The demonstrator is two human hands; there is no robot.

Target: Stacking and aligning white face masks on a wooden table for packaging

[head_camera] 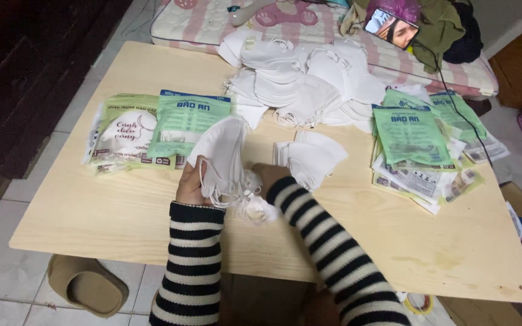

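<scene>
My left hand (190, 184) grips a small stack of folded white face masks (223, 152), held upright over the middle of a pale wooden table (110, 217). My right hand (270, 175) is mostly hidden behind the stack and pinches the tangled white ear loops (246, 196) at its lower end. Both arms wear black-and-white striped sleeves. Just right of my hands lies another short stack of folded white masks (312, 158) flat on the table.
A big loose heap of white masks (300, 75) covers the table's far side. Green-and-white plastic packets lie left (152, 130) and right (421, 145). A phone (391, 27) leans on a patterned mattress beyond. A tan slipper (86, 284) sits on the tiled floor.
</scene>
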